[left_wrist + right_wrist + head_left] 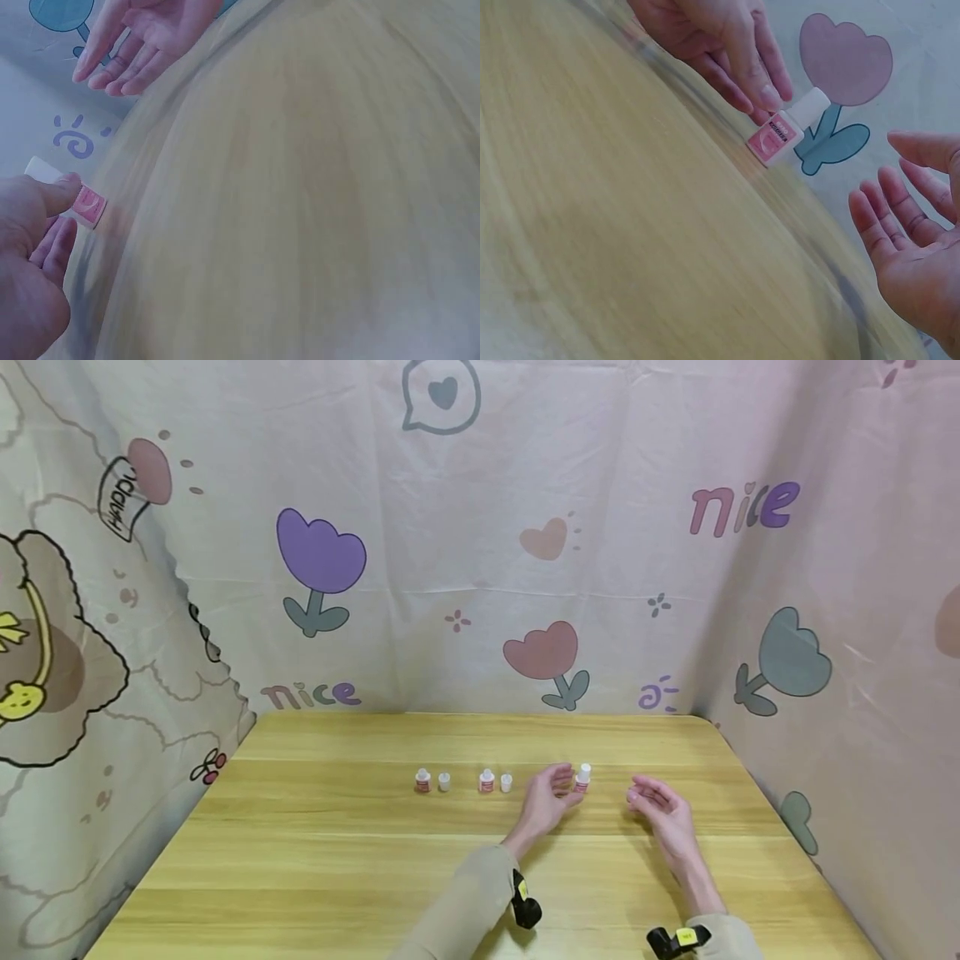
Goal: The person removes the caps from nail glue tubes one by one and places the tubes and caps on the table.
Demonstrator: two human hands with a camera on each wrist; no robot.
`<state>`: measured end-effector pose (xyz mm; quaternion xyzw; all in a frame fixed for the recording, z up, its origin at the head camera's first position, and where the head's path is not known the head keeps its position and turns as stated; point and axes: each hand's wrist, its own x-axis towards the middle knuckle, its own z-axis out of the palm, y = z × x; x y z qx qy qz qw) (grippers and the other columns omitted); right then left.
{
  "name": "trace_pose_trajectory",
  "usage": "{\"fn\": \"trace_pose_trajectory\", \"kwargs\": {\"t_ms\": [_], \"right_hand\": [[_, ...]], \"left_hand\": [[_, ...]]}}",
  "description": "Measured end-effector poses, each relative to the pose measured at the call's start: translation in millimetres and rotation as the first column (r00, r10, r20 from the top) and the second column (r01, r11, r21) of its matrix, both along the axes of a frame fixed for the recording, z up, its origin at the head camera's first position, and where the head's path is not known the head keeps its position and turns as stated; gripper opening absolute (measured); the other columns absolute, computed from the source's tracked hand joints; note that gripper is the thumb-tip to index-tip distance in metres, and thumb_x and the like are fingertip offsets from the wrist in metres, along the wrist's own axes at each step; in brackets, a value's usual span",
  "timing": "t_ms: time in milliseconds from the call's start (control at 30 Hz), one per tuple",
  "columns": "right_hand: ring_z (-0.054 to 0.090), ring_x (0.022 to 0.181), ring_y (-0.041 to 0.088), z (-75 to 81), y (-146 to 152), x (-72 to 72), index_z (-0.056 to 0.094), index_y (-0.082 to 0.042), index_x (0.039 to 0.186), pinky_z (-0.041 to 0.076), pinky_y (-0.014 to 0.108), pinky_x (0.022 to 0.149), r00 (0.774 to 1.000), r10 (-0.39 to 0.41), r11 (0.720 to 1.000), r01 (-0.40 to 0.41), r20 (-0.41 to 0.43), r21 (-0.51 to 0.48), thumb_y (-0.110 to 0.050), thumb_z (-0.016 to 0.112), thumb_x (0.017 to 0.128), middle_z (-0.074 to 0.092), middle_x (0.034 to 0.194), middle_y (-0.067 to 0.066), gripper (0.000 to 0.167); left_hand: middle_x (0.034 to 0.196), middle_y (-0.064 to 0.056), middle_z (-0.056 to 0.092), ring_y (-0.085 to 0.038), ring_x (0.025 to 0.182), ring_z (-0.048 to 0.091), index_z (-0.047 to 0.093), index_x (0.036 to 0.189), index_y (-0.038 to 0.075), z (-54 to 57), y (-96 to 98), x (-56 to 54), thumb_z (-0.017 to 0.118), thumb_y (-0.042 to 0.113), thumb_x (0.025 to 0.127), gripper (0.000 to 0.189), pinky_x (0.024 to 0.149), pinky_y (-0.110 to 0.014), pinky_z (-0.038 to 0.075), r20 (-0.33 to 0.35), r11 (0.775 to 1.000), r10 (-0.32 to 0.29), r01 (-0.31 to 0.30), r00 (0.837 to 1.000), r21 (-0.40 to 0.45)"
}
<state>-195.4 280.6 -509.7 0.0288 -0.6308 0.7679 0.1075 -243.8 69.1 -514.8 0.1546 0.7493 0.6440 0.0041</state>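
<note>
A small white bottle with a pink label and a white cap [582, 783] stands upright on the table. My left hand [546, 800] is just to its left, thumb and fingers loosely spread with the fingertips right at the bottle. In the left wrist view the thumb overlaps the labelled bottle [91, 207]. My right hand [667, 820] hovers to the right of the bottle, apart from it, palm turned inward. Its relaxed fingers [906, 206] have nothing between them.
Left of my hands, two uncapped bottles, one farther left [423, 782] and one nearer [487, 782], stand in a row. Beside each sits a white cap, the left one [444, 782] and the right one [506, 783]. A printed curtain [450, 485] hangs behind the wooden table [315, 860].
</note>
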Motion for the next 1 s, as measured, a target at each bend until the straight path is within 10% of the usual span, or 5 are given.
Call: {"fn": "trace_pose_trajectory", "kwargs": {"t_ms": [1000], "right_hand": [[0.067, 0.086, 0.005, -0.8, -1.9, 6.2, 0.057, 0.013, 0.124, 0.059, 0.022, 0.078, 0.999, 0.006, 1.0, -0.006, 0.043, -0.005, 0.007, 0.064, 0.093, 0.07, 0.096, -0.006, 0.033]], "left_hand": [[0.096, -0.01, 0.08, -0.005, 0.08, 0.069, 0.078, 0.1, 0.003, -2.9, 14.6, -8.3, 0.08, 0.001, 0.083, 0.018, 0.073, -0.015, 0.053, -0.064, 0.982, 0.096, -0.105, 0.993, -0.159]]}}
